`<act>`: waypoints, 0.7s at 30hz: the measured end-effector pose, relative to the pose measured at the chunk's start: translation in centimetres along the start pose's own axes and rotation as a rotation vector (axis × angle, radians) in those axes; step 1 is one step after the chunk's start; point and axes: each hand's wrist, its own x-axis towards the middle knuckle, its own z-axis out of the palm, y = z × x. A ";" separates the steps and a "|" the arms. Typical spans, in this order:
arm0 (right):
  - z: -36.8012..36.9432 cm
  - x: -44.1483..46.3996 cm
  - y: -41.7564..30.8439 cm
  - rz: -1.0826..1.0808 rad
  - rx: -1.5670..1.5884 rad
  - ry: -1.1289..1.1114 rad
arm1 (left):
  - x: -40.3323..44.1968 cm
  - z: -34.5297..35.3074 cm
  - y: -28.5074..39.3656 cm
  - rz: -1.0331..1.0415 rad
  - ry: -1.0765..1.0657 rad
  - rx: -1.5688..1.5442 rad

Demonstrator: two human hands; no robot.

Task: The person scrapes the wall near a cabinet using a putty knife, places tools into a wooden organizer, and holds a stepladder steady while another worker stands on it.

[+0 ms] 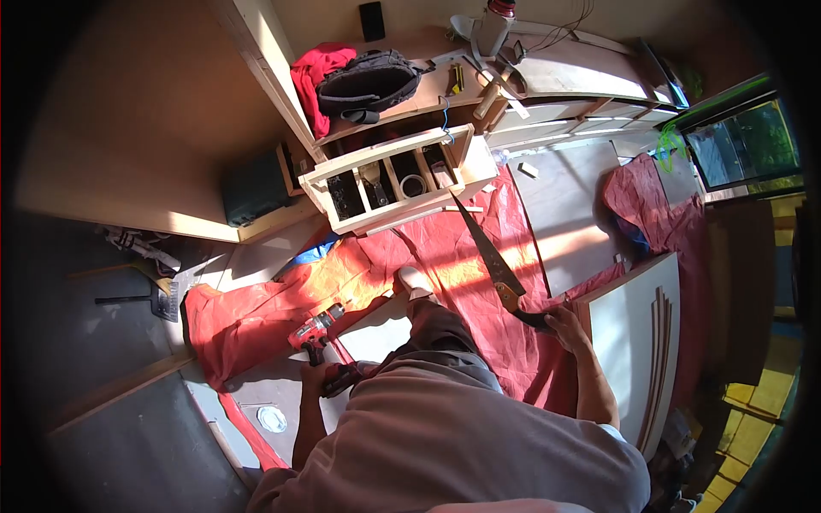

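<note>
My left hand [315,376] is closed round the grip of a red and black cordless drill [316,328], whose chuck points up and to the right. At the right, my right hand [566,328] grips the dark handle of a hand saw [488,255]. The saw's blade slants up and to the left over the red sheet [505,346], its tip near the wooden tool box [402,208]. In the box's compartments are a brush or scraper, a roll of tape and dark items.
A white panel [617,329] with thin wood strips stands at the right. Behind the box, a curved bench [560,75] holds a black bag [366,83], red cloth [310,77] and tools. A dustpan-like tool [164,301] lies left. A window [744,144] is upper right.
</note>
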 end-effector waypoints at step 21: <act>8.7 45.3 -6.7 -0.016 0.314 -0.228 | -7.7 5.4 23.5 -0.042 -0.038 0.189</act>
